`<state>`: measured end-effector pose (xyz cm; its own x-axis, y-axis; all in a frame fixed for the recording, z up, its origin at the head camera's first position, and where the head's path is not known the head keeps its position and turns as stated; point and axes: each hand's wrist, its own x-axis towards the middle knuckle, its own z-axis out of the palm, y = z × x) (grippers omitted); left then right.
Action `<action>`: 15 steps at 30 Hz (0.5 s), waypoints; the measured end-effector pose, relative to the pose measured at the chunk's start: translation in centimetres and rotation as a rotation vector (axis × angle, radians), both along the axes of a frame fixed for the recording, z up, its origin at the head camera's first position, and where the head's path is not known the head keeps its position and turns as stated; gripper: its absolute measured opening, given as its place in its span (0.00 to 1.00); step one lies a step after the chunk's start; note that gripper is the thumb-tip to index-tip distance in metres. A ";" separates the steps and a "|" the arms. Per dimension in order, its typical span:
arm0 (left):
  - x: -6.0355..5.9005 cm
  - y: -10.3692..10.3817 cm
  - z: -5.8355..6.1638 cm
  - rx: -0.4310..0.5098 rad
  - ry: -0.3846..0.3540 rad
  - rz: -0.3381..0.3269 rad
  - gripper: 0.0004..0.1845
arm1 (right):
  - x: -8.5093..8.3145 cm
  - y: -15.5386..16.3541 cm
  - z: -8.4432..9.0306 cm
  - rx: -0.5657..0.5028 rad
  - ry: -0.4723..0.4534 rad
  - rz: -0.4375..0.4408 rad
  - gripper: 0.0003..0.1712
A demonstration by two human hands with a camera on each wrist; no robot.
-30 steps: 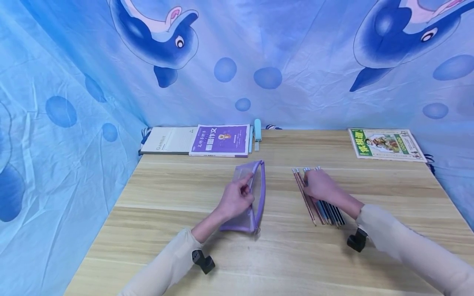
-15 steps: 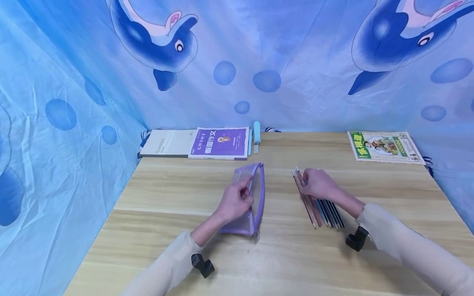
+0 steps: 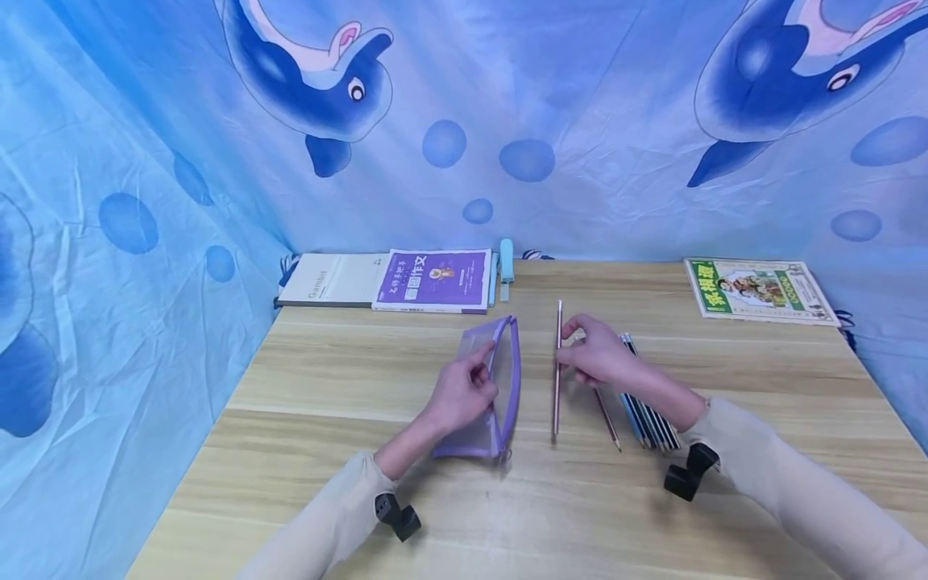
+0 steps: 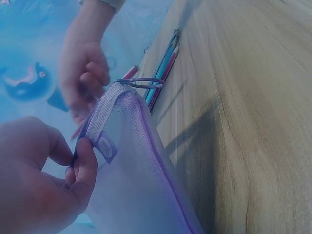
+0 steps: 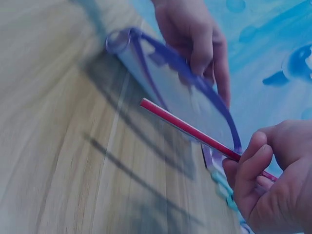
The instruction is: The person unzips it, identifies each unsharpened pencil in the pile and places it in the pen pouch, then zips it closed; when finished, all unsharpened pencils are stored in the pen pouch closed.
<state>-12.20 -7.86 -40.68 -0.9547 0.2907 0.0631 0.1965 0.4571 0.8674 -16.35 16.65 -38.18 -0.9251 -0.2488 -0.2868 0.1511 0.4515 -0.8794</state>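
Observation:
My left hand [image 3: 461, 395] pinches the rim of a see-through mesh pencil pouch [image 3: 470, 439] with purple edging. The pouch's zip side gapes open towards the right, as the right wrist view also shows. Just right of it, my right hand [image 3: 598, 354] holds a red pencil [image 3: 557, 403] between thumb and fingers, raised off the table; its shadow falls apart from it in the right wrist view. Under and beside that hand lie another reddish pencil [image 3: 607, 419] and a row of several blue and black striped pencils [image 3: 648, 423], partly hidden by the hand and wrist.
At the back left lie a white Gambit notebook [image 3: 333, 278] and a purple book [image 3: 438, 278], with a light-blue stapler-like item [image 3: 507, 262] beside them. A green and white booklet [image 3: 761, 288] lies back right. A blue dolphin-print curtain [image 3: 609, 217] hangs behind the wooden table [image 3: 500, 524].
My right hand has taken a red pencil out of the row and carried it left towards the pouch. My left hand stays in place on the pouch's rim.

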 end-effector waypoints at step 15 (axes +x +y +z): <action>0.2 0.0 0.2 0.011 0.016 0.011 0.38 | 0.6 -5.0 0.5 -0.178 -0.041 -0.040 0.21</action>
<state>-12.03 -7.89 -40.45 -0.9567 0.2795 0.0814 0.2054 0.4499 0.8692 -15.72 11.66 -37.72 -0.9238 -0.2625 -0.2789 0.2027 0.2826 -0.9376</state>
